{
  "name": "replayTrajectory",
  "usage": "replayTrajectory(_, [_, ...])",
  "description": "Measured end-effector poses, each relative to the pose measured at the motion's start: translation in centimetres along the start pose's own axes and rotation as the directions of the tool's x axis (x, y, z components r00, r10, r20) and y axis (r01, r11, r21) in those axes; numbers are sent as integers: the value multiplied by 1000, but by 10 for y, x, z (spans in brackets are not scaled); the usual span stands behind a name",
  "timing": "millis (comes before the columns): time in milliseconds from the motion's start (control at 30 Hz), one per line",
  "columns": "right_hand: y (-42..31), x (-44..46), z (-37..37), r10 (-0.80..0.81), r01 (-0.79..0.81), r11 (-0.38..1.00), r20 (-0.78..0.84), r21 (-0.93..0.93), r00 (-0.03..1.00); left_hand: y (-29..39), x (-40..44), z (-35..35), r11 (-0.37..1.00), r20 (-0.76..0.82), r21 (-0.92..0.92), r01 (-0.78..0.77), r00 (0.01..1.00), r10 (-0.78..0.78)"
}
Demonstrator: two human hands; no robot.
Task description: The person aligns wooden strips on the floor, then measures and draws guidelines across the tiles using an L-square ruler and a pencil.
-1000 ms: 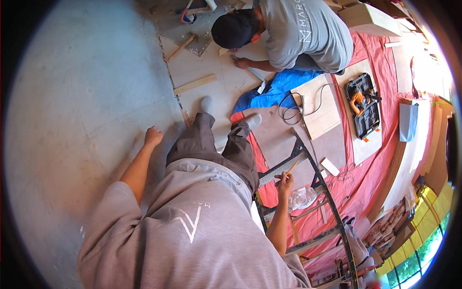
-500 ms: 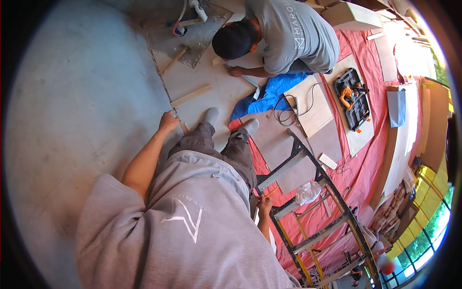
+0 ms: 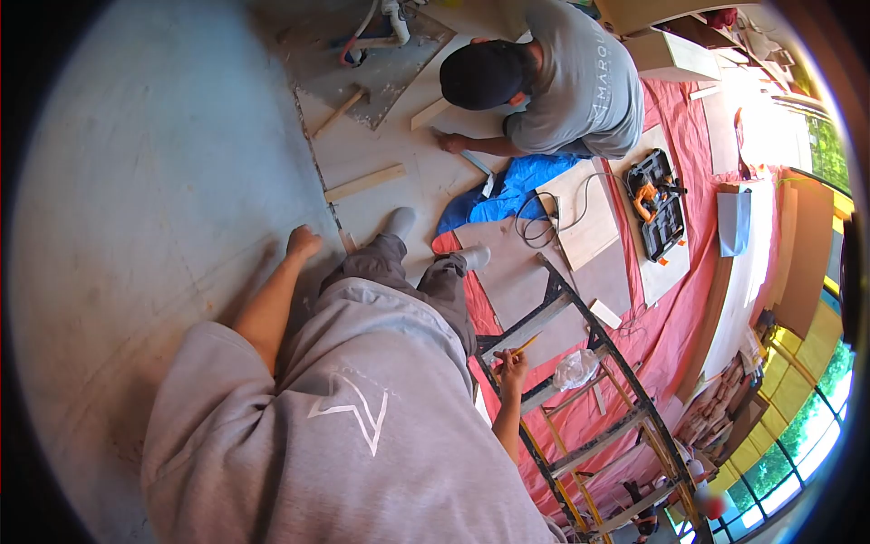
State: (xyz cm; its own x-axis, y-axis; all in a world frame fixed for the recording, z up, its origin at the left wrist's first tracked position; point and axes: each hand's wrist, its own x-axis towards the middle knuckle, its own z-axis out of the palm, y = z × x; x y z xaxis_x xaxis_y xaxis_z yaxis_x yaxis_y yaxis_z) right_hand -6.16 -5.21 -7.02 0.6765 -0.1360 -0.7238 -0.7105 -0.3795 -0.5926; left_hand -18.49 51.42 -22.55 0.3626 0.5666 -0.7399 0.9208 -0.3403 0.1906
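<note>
My left hand (image 3: 305, 241) is closed beside the pale grey wall (image 3: 154, 181). Whether anything is inside its curled fingers is hidden. Out to the right, my right hand (image 3: 512, 369) pinches a thin yellow pencil (image 3: 526, 344), which sticks up from the fingers. That hand is next to the stepladder (image 3: 594, 449), overlapping it in view. A pale wood strip (image 3: 364, 182) lies on the floor past my left hand, close to the wall's base. My feet in grey socks (image 3: 399, 222) stand on the light floor panels.
A co-worker (image 3: 575, 82) bends over the floor ahead, one hand (image 3: 453, 142) down beside a wood piece (image 3: 430, 112). A hammer (image 3: 340, 111) lies near white pipes (image 3: 397, 27). Blue sheeting (image 3: 517, 192), a cable (image 3: 544, 231) and an open tool case (image 3: 656, 204) are to the right.
My left hand has drawn back from the wall's base near the wood strip. My right hand has risen slightly with the pencil. The co-worker has shifted a little in view.
</note>
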Motion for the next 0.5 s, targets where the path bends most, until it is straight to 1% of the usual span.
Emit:
replayTrajectory(67, [-2, 0, 0, 8, -8, 1000, 2, -26, 1000, -4, 1, 0, 1000, -5, -20, 18, 1000, -18])
replayTrajectory(267, [30, 5, -9, 44, -34, 992, 74, -125, 996, 2, -1, -4, 992, -76, -57, -109, 992, 105])
replayTrajectory(367, [34, 5, -11, 52, -43, 992, 77, -120, 996, 5, 0, -2, 994, -92, -71, -79, 993, 73])
replayTrajectory(467, [20, 5, -8, 55, -48, 993, 65, -106, 996, 0, 7, 8, 994, -93, -68, -83, 993, 76])
replayTrajectory(500, [19, 6, -8, 34, -27, 993, 62, -117, 997, 0, 8, 9, 995, -84, -58, -81, 994, 76])
